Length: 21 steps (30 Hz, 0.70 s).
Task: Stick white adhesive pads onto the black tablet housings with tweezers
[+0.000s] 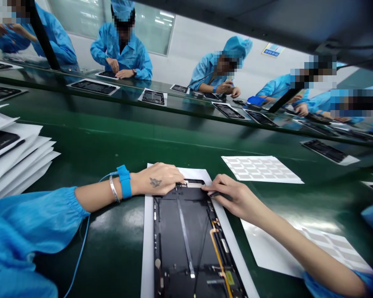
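Note:
A dark tablet housing (186, 244) lies face down on a white paper sheet (147, 248), with flat cables and an orange flex strip across its inner side. My left hand (155, 179) rests on the housing's top edge, its fingertips near a small pale part at the edge. My right hand (233, 196) is at the top right corner, pinching a small dark tool (216, 193) whose tip is hidden by my fingers. A blue wrist strap (124, 181) circles my left wrist, and its cord runs down to the bench.
A stack of white sheets with dark panels (18, 165) stands at the left of the green bench (112, 140). A sticker sheet (261, 169) lies to the right. Beyond a dark rail, co-workers in blue gowns (121, 49) handle similar panels.

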{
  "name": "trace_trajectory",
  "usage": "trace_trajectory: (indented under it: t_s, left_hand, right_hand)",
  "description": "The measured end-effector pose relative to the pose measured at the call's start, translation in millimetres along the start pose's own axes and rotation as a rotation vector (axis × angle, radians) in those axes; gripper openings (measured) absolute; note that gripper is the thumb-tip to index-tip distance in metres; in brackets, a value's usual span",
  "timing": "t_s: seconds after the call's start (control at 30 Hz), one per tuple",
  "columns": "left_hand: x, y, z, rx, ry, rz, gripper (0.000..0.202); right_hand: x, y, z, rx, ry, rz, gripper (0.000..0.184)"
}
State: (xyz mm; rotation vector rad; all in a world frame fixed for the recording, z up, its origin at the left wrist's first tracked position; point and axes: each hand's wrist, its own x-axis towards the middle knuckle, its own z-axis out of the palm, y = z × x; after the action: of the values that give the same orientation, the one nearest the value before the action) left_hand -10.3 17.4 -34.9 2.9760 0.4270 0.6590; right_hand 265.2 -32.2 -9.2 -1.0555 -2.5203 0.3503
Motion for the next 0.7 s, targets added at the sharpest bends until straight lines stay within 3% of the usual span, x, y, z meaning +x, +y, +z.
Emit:
trace_trajectory:
  t_s: [0.3, 0.5, 0.7]
  left_hand:
    - [2, 0, -1.4, -0.028, -0.023, -0.033, 0.031]
    - [2, 1, -2.3, -0.031, -0.059, -0.069, 0.028]
    - [2, 2, -4.8, -0.079, -0.056, -0.057, 0.030]
  right_hand:
    - [13, -2, 4, -0.017, 0.037, 0.060, 0.023]
    - [22, -12, 15, 0.019, 0.020, -0.050, 0.030]
    - [20, -7, 23, 0.036, -0.009, -0.043, 0.032]
